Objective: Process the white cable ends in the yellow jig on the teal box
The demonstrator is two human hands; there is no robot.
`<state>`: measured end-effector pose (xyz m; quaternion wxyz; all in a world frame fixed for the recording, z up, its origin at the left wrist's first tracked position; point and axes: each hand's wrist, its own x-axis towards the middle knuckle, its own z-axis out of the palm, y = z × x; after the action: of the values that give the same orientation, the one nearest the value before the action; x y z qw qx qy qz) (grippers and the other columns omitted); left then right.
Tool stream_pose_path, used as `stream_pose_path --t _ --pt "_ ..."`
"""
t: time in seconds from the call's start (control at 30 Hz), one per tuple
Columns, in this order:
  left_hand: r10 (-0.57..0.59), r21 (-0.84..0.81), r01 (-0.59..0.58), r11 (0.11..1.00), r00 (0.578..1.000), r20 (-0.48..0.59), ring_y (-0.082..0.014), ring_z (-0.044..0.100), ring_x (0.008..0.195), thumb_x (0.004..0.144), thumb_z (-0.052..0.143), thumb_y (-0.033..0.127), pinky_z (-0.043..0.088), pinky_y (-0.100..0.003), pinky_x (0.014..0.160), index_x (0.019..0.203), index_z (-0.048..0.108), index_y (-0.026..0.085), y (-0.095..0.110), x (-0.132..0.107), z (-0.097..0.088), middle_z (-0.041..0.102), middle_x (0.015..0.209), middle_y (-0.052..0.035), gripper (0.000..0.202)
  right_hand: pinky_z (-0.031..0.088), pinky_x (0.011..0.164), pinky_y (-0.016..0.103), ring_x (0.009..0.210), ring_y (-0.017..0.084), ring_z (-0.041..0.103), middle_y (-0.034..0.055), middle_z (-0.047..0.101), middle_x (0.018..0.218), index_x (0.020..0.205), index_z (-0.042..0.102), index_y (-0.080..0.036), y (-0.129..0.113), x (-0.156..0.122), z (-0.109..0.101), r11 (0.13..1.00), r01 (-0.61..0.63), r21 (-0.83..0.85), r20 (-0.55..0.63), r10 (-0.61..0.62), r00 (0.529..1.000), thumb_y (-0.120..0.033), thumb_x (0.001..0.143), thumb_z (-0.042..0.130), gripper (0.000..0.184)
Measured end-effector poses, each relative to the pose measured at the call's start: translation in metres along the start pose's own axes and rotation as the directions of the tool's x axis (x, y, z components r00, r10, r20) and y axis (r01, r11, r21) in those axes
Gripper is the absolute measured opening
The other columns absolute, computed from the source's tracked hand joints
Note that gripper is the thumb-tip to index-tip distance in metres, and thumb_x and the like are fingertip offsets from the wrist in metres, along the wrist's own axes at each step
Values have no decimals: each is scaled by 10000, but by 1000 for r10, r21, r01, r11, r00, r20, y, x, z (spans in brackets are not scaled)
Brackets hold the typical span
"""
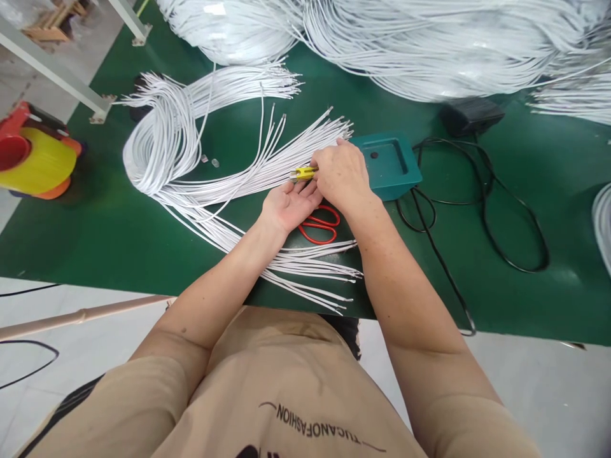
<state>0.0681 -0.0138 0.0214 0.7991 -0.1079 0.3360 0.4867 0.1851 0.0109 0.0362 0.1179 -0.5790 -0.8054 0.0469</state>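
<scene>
My right hand [342, 170] is closed, palm down, on a small yellow tool [304, 173] with a metal-coloured tip pointing left; its exact kind is unclear. Just below it, my left hand [291, 207] lies palm up with its fingers stretched out, some of them hidden under the right hand. Both hands are at the free ends of a bundle of white wires [229, 191], looped at the left. Beneath the left fingers, red-handled scissors [324, 224] lie on the table, their blades hidden. A teal box with a recessed top [386, 159] stands right of my right hand.
On the green table [515, 305] a black adapter [471, 116] trails a looped black cable [520, 197]. Large coils of white wire [429, 44] fill the back. A yellow and red container [38, 156] is at the left, near metal frame legs [100, 109].
</scene>
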Motion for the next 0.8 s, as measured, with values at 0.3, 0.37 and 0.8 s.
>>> stream_pose_path --t 0.3,0.37,0.8 --pt "15 29 -12 1000 995 -99 -224 631 1153 949 294 102 547 -351 936 1097 592 86 1 3 8 666 1048 -143 333 343 1073 527 1076 294 600 150 707 1010 1001 678 -114 -3 -1 -2 999 -37 17 15 37 999 -122 878 415 290" --pt "9 40 -5 999 994 -112 -221 639 1138 942 296 91 548 -348 934 1090 596 85 1 3 9 664 1051 -144 334 353 1067 522 1058 287 604 144 709 1006 1003 681 -124 -3 -1 -3 1000 -27 14 6 27 1000 -121 877 408 300" --pt "19 22 -19 1000 1000 -7 -218 642 1129 985 284 194 556 -332 908 1120 568 95 -3 0 2 665 1050 -145 330 388 1018 508 1059 289 596 140 710 999 977 685 -143 0 -2 -1 999 -46 21 -10 46 999 -145 886 411 288"
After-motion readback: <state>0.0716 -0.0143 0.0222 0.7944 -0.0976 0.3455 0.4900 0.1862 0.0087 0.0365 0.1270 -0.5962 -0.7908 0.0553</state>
